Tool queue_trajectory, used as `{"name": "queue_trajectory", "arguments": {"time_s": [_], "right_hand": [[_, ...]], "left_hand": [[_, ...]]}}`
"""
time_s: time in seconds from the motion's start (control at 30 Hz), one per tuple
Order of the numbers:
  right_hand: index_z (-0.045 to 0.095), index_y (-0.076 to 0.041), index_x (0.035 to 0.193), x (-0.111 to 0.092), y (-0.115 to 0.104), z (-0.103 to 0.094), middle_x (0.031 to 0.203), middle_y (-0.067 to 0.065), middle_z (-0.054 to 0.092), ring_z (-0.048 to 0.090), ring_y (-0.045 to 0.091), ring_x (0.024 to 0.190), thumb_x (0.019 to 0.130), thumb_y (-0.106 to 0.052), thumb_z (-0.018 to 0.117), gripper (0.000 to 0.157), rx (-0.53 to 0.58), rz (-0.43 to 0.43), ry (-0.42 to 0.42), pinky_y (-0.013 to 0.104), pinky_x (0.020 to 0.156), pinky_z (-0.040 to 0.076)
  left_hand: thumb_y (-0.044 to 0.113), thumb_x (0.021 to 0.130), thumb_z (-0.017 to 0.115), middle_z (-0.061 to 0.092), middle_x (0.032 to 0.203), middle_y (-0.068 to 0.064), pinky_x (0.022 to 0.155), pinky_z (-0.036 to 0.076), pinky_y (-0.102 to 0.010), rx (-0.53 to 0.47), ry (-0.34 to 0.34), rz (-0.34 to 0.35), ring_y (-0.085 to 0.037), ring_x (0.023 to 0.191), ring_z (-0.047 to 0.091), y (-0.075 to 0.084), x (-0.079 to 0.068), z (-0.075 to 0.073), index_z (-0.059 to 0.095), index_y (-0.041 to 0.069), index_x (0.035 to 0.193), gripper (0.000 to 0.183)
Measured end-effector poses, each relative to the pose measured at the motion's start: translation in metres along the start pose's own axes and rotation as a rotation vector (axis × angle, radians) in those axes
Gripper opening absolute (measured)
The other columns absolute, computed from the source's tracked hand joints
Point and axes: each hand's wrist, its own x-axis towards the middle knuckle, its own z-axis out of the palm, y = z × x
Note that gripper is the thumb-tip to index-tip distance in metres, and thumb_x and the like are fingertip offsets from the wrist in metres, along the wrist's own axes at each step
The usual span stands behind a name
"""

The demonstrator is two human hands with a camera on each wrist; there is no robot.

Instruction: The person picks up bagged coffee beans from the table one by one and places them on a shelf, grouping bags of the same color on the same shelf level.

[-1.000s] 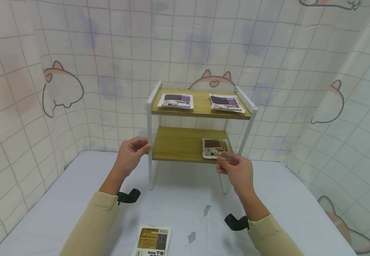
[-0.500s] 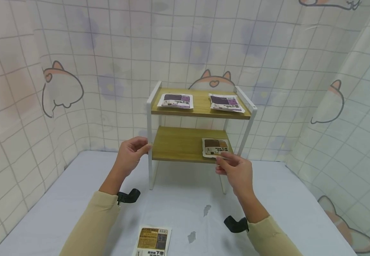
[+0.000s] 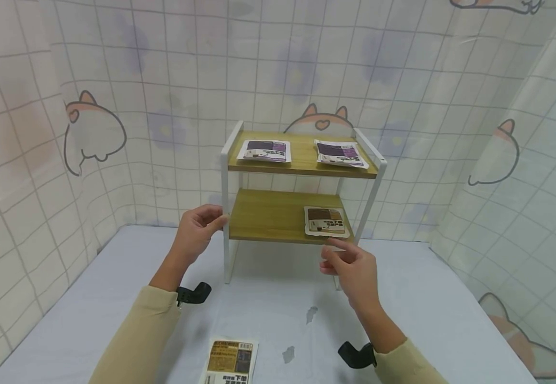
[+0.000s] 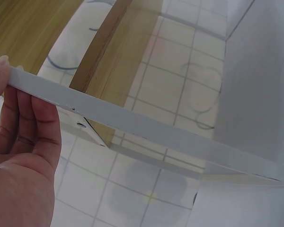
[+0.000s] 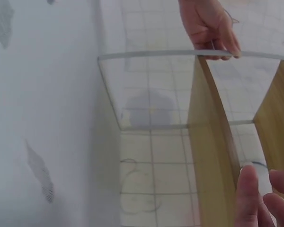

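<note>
A two-tier wooden rack (image 3: pixel 265 216) with white metal sides stands on the table. My left hand (image 3: pixel 196 232) holds its left front post (image 3: pixel 225 186) at the lower shelf's height; in the left wrist view, thumb and fingers (image 4: pixel 45 120) pinch the white bar. A flat brown-and-white packet (image 3: pixel 326 221) lies at the lower shelf's right front. Just below and in front of it is my right hand (image 3: pixel 355 269), apart from the packet, with fingers loosely bent and nothing held. The right wrist view catches its fingertips (image 5: pixel 248 189) by the shelf edge.
Two purple-and-white packets, one left (image 3: pixel 264 151) and one right (image 3: pixel 340 154), lie on the top shelf. A brown-and-white packet (image 3: pixel 230 362) lies at the table's front. Grey patches (image 3: pixel 288 355) mark the white tabletop. A patterned curtain (image 3: pixel 182 106) surrounds the table.
My right hand has let go of the packet on the lower shelf and moved slightly down and toward me. The packet stays there. My left hand keeps its hold on the post.
</note>
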Motion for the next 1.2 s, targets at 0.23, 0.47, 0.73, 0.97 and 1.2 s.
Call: {"name": "queue_trajectory", "arguments": {"time_s": [0.23,0.47,0.73,0.97,1.2], "right_hand": [[0.072,-0.012,0.125,-0.017,0.013,0.01,0.1,0.015,0.077,0.076,0.021,0.076,0.093,-0.026,0.078,0.036,0.042,0.041,-0.061,0.031,0.073,0.063],[0.073,-0.008,0.121,-0.034,0.025,0.022,0.099,0.013,0.077,0.076,0.028,0.08,0.093,-0.021,0.077,0.032,0.075,0.109,-0.144,0.032,0.073,0.064],[0.07,-0.003,0.127,-0.058,0.025,0.032,0.108,0.019,0.075,0.076,0.034,0.089,0.091,-0.02,0.079,0.041,0.075,0.218,-0.278,0.036,0.076,0.064],[0.067,-0.001,0.131,-0.078,0.027,0.042,0.114,0.017,0.075,0.074,0.023,0.093,0.092,-0.027,0.078,0.048,0.025,0.251,-0.456,0.032,0.08,0.063],[0.071,-0.008,0.127,-0.094,0.028,0.053,0.109,0.007,0.077,0.074,0.021,0.086,0.09,-0.028,0.079,0.043,-0.048,0.27,-0.531,0.03,0.073,0.059]], "left_hand": [[0.027,0.098,0.07,0.071,0.113,-0.018,0.086,0.057,-0.021,-0.001,-0.006,-0.007,-0.017,0.097,0.066,0.002,0.0,0.0,0.071,0.001,0.119,0.034],[0.029,0.098,0.07,0.071,0.115,-0.017,0.087,0.056,-0.02,0.0,-0.002,-0.021,-0.018,0.099,0.066,0.001,-0.001,0.002,0.07,0.001,0.121,0.035],[0.032,0.097,0.071,0.071,0.112,-0.017,0.087,0.057,-0.022,0.0,-0.01,-0.023,-0.019,0.098,0.066,-0.003,0.002,0.0,0.07,-0.001,0.12,0.04],[0.035,0.097,0.072,0.07,0.108,-0.012,0.089,0.059,-0.028,0.003,-0.01,-0.034,-0.019,0.098,0.065,-0.002,0.002,-0.001,0.071,0.002,0.119,0.04],[0.034,0.097,0.071,0.07,0.111,-0.015,0.088,0.058,-0.025,0.001,-0.012,-0.034,-0.018,0.098,0.065,-0.003,0.002,0.0,0.071,0.002,0.119,0.039]]}}
